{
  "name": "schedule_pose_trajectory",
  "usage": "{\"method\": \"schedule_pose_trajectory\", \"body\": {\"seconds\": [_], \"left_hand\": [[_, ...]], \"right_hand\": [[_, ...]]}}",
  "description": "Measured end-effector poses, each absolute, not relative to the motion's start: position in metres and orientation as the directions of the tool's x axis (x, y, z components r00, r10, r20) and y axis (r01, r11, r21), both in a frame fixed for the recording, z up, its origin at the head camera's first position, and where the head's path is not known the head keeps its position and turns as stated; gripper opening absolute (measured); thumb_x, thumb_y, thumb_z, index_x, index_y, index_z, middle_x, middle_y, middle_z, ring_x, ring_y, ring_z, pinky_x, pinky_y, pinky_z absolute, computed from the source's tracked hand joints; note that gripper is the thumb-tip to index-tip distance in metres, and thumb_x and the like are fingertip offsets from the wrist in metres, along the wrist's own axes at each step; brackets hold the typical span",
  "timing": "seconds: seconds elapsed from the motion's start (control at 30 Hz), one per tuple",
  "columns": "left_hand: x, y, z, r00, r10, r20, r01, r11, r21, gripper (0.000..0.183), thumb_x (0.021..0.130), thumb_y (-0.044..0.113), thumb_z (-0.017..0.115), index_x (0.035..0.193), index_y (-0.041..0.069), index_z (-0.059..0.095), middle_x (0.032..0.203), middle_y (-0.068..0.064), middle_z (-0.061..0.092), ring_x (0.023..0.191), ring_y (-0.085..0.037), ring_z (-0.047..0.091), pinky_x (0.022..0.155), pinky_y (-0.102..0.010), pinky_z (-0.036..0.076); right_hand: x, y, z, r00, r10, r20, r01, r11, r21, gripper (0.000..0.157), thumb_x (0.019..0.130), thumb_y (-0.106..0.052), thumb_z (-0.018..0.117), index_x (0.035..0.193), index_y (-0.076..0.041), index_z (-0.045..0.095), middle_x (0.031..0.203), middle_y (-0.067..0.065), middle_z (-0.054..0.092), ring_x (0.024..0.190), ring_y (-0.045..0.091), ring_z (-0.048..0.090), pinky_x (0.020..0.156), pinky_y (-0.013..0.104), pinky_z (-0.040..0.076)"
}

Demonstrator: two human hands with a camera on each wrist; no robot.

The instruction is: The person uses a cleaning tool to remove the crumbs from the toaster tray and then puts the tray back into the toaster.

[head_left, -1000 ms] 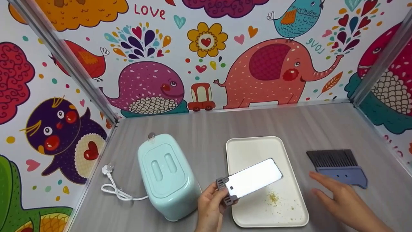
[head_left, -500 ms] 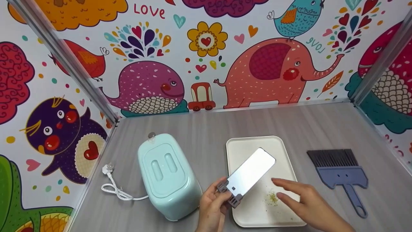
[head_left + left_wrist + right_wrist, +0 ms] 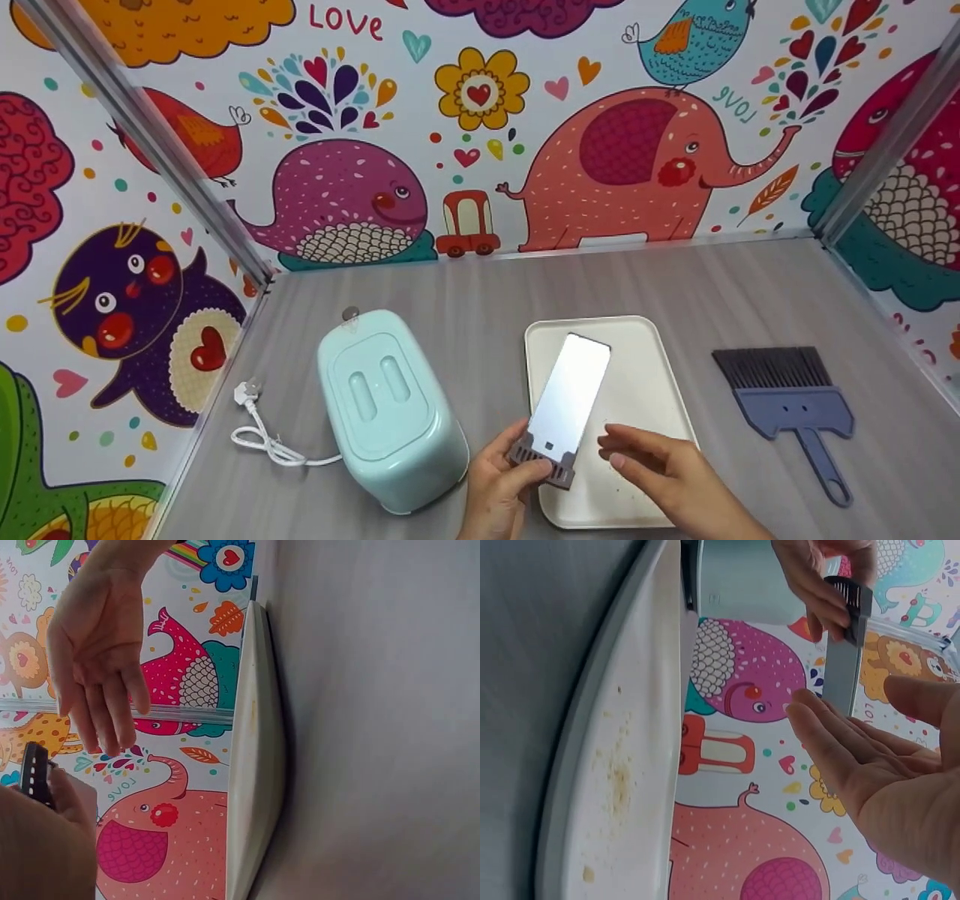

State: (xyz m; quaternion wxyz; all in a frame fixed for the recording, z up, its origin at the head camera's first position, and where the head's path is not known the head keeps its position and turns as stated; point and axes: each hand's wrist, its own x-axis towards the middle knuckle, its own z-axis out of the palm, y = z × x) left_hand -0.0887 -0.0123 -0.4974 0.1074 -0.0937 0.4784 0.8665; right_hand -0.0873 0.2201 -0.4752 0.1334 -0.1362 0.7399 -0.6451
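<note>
My left hand [image 3: 499, 484] grips the grey slotted end of a shiny metal crumb tray [image 3: 570, 394], thumb on top. Its flat plate points away and slightly right, above the left part of a cream serving tray [image 3: 649, 375]. Just right of the plate hovers my right hand [image 3: 675, 469], fingers relaxed and holding nothing; the right wrist view shows its palm [image 3: 900, 795] facing the crumb tray with a gap between. Crumbs [image 3: 619, 784] lie on the serving tray, mostly hidden by the right hand in the head view.
A mint-green toaster [image 3: 397, 420] with a lid on top stands left, its white cord and plug [image 3: 251, 394] beside it. At right lies a blue-grey brush [image 3: 795, 409] with dark bristles. Printed wall panels [image 3: 480, 150] close off the back and sides.
The crumb tray has turned in my left hand's grip from pointing right to pointing away from me. My right hand has moved left from beside the brush to over the serving tray.
</note>
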Motion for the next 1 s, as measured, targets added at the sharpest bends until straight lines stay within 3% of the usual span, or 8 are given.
{"method": "schedule_pose_trajectory", "body": {"seconds": [0.17, 0.4, 0.77, 1.0], "left_hand": [[-0.086, -0.01, -0.5, -0.966, 0.091, -0.244, -0.256, -0.498, 0.829, 0.071, 0.077, -0.019, 0.069, 0.144, -0.02, 0.046, 0.114, -0.024, 0.073, 0.1, -0.025, 0.073, 0.084, -0.033, 0.062], [-0.084, -0.009, -0.501, -0.964, 0.142, -0.223, -0.262, -0.413, 0.872, 0.075, 0.074, -0.014, 0.077, 0.143, -0.018, 0.048, 0.114, -0.021, 0.074, 0.097, -0.023, 0.071, 0.081, -0.029, 0.062], [-0.085, -0.007, -0.504, -0.961, 0.187, -0.202, -0.246, -0.252, 0.936, 0.072, 0.077, -0.004, 0.084, 0.141, -0.012, 0.054, 0.114, -0.015, 0.075, 0.097, -0.022, 0.067, 0.082, -0.025, 0.058], [-0.081, -0.009, -0.505, -0.962, 0.221, -0.161, -0.207, -0.203, 0.957, 0.062, 0.082, 0.001, 0.084, 0.137, -0.01, 0.059, 0.112, -0.014, 0.076, 0.098, -0.021, 0.07, 0.083, -0.025, 0.059]], "right_hand": [[-0.086, 0.212, -0.483, -0.903, -0.43, -0.013, 0.0, 0.032, -0.999, 0.048, 0.107, -0.007, 0.058, 0.141, 0.025, 0.043, 0.129, 0.038, 0.061, 0.111, 0.011, 0.07, 0.093, 0.022, 0.056], [-0.083, 0.203, -0.489, -0.889, -0.452, -0.071, 0.088, -0.017, -0.996, 0.055, 0.107, -0.008, 0.059, 0.141, 0.029, 0.038, 0.129, 0.034, 0.062, 0.108, 0.011, 0.069, 0.088, 0.029, 0.06], [-0.081, 0.198, -0.494, -0.878, -0.47, -0.088, 0.143, -0.082, -0.986, 0.058, 0.106, -0.008, 0.061, 0.141, 0.03, 0.033, 0.114, 0.023, 0.07, 0.096, 0.019, 0.074, 0.087, 0.039, 0.062], [-0.081, 0.197, -0.495, -0.88, -0.466, -0.095, 0.18, -0.143, -0.973, 0.054, 0.105, -0.004, 0.06, 0.139, 0.029, 0.034, 0.109, 0.019, 0.072, 0.094, 0.02, 0.075, 0.083, 0.038, 0.063]]}}
